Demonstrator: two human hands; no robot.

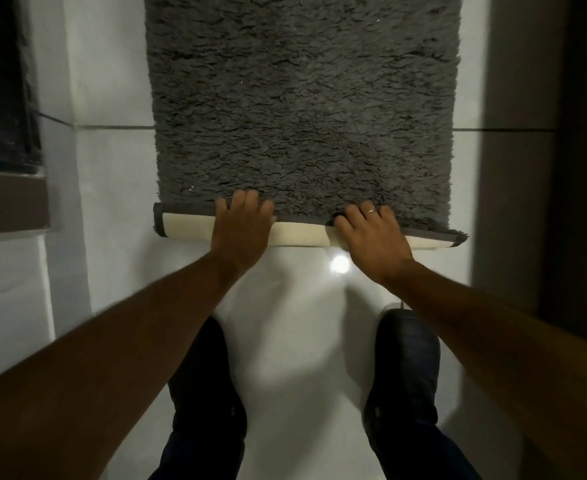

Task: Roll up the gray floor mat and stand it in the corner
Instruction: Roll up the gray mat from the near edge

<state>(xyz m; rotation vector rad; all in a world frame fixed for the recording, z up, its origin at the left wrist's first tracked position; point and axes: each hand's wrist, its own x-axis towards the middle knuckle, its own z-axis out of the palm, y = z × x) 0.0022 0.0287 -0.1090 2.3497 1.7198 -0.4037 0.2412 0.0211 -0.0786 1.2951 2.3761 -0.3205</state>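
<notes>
The gray shaggy floor mat lies flat on the white tiled floor and stretches away from me past the top edge. Its near edge is folded over into a low roll, so the cream backing shows along the front. My left hand presses on the roll left of centre, fingers curled over onto the pile. My right hand, with a ring on one finger, grips the roll right of centre.
Both knees in dark trousers rest on the glossy white floor below my arms. A white wall with a dark ledge runs along the left. A dark door or wall stands on the right.
</notes>
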